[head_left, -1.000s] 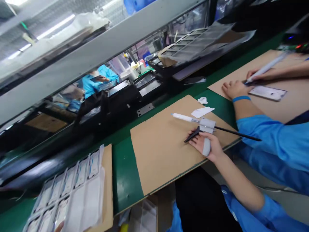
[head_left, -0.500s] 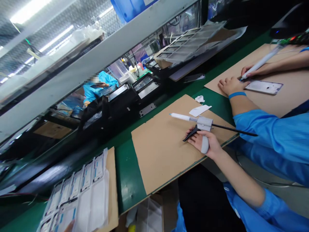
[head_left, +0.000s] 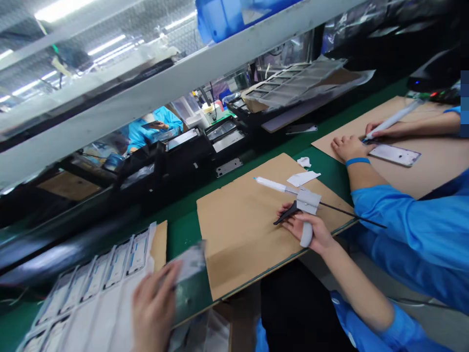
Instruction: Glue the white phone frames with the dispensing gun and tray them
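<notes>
My left hand (head_left: 156, 308), smeared by motion, holds a thin flat phone panel (head_left: 191, 263) at its near end. The panel is blurred and hangs over the green bench between the tray and the cardboard sheet (head_left: 242, 220). My right hand (head_left: 318, 231) is palm-up near the cardboard's front edge and grips a hand dispensing gun (head_left: 308, 201) by its grey handle. A black trigger lies across the fingers. From the gun's grey body a white syringe points left, its blue tip above the cardboard, and a black rod sticks out to the right.
A pale tray (head_left: 98, 313) with several phone panels stands at lower left. White paper scraps (head_left: 304, 178) lie at the cardboard's back edge. To the right a co-worker's hands (head_left: 351, 147) hold a white syringe beside a phone panel (head_left: 395, 154). Black trays (head_left: 225, 134) line the back.
My left hand has come up and right from the tray, now with a phone panel in it. My right hand keeps the dispensing gun in nearly the same place. The view has shifted slightly.
</notes>
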`<state>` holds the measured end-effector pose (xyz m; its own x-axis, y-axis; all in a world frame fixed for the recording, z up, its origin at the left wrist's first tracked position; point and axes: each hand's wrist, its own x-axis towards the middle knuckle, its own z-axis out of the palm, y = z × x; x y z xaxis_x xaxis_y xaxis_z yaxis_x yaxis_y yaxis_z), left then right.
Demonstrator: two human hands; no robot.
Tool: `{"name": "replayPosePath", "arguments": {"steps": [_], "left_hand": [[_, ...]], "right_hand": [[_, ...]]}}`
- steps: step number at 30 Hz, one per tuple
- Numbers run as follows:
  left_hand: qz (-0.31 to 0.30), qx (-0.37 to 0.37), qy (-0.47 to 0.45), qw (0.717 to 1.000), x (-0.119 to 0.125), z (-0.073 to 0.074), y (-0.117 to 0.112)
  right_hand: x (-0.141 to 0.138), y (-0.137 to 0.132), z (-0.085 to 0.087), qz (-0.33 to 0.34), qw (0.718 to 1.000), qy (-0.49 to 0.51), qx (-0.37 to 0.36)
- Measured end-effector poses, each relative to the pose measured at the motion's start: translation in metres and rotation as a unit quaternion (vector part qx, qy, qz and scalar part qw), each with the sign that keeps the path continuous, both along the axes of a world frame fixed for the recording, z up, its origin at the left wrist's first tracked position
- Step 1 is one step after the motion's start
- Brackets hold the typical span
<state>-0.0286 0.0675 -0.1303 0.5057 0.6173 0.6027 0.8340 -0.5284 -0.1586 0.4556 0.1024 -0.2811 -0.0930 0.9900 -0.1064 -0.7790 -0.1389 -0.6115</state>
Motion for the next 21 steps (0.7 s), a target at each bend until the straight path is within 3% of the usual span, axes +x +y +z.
{"name": "replayPosePath", "arguments": {"steps": [4,7,9,14,16,18,21], "left_hand": [[-0.104,-0.086,0.078,0.988,0.098,-0.073,0.021],[-0.121,-0.167,0.060,0.977,0.140,-0.102,0.037],[-0.107,-0.229,0.017,0.967,0.157,-0.099,0.037],[-0.141,-0.346,-0.168,0.912,0.201,-0.049,-0.001],[-0.163,-0.371,-0.190,0.894,0.224,-0.039,-0.016],[-0.162,-0.392,-0.209,0.881,0.245,-0.042,-0.023],[-0.132,-0.442,-0.277,0.843,0.262,-0.058,-0.018]], "right_hand": [[0.004,-0.014,0.005,0.025,0.999,-0.030,0.017],[0.010,-0.032,0.009,0.042,0.996,-0.066,0.036],[0.013,-0.047,0.013,0.047,0.994,-0.089,0.050],[0.003,-0.081,0.022,0.045,0.977,-0.182,0.102],[-0.005,-0.091,0.022,0.051,0.966,-0.233,0.100],[-0.014,-0.096,0.019,0.063,0.956,-0.275,0.082],[-0.028,-0.094,0.022,0.100,0.935,-0.338,0.047]]}}
